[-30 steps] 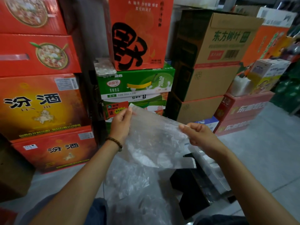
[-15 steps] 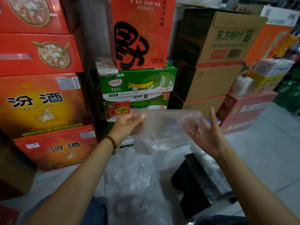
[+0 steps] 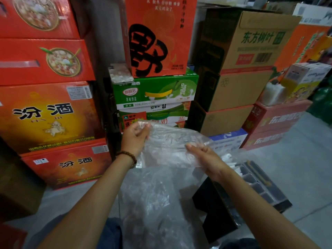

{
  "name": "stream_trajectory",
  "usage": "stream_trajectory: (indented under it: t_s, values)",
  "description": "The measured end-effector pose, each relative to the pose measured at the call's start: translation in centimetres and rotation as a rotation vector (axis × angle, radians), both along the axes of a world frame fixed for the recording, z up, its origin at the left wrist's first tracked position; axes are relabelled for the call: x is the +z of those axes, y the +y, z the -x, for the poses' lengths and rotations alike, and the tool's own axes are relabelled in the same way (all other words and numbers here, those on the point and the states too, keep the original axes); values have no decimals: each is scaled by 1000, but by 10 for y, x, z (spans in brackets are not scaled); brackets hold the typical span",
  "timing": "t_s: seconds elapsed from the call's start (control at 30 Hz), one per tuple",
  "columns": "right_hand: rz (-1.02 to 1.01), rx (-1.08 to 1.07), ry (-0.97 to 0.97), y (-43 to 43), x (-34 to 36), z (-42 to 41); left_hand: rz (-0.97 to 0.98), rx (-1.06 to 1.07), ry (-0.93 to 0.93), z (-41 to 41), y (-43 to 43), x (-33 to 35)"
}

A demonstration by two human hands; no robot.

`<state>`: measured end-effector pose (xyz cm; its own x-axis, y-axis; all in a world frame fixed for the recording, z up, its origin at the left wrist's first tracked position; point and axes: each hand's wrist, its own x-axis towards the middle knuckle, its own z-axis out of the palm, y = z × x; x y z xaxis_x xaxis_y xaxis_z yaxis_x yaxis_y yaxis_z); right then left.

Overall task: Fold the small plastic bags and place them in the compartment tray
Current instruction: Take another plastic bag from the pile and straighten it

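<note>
**One bag held up, tray waiting on the right**

The person holds one clear bag (image 3: 167, 146) up in the air, in front of the stacked boxes (image 3: 53, 112). The left hand (image 3: 135, 139) is curled round the bag's top corner at 9 o'clock and grips it tight. The right hand (image 3: 204, 155) lies on the bag at 3 o'clock. Its fingers look straight and point to 9 o'clock. I cannot tell if its thumb pinches the plastic.

The bag is spread wide between the two hands. Its long side runs from 9 o'clock to 3 o'clock, dipping a bit toward the right. It hangs down loose below the hands. I think it is not folded yet.

More clear bags sit in a pile (image 3: 152, 203) at 6 o'clock, close to the person's lap.

The black tray (image 3: 273, 184) sits low by the floor (image 3: 296, 168), at 4 o'clock from the right hand. Some of its slots seem to hold white folded bags. The right hand is much nearer to the tray than the left hand. So I think the fold comes next, one end to the other, and then the right hand can take the bag down to a slot.
</note>
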<state>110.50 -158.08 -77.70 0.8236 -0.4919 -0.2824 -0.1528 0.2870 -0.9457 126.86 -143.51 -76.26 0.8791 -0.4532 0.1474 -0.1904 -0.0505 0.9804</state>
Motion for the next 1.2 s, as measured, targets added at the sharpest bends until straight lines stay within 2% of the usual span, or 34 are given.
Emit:
stream_trajectory:
  t_s: [0.1, 0.17, 0.23, 0.3, 0.4, 0.47, 0.63, 0.8, 0.87, 0.97, 1.07, 1.13, 1.2]
  values:
    - [131, -23, -76, 2, 10, 1, -12, 39, 26, -8, 2, 1]
    - [214, -75, -124, 4, 14, 1, -61, 8, 185, -11, 2, 1]
    - [312, -109, -168, 4, 16, 2, -86, -71, 420, -10, 1, 0]
    - [381, -119, -194, 5, 16, 4, -80, -101, 524, -1, -2, -1]
    - [398, -137, -203, 6, 16, 4, -167, -78, 313, 8, -3, 0]
    - [363, -152, -191, 5, 18, 5, -157, -43, 204, 6, 0, -1]
    - [367, -12, -98, -5, 21, 18, -25, -18, 144, 0, 3, 5]
    - [558, -29, 121, -24, 16, 26, -44, 1, 124, -11, 5, 10]
    - [589, -68, 136, -29, 14, 28, -134, -118, 127, -10, 6, 10]
    - [507, 29, 123, -27, 14, 25, -273, -455, 172, 4, 3, 15]
    - [333, 170, 15, -16, 15, 16, -219, -753, 326, 21, 2, 28]
    - [193, 259, -53, -11, 17, 12, -148, -860, 444, 25, 5, 34]
    - [95, 369, -101, -9, 18, 10, -121, -915, 481, 24, 10, 37]
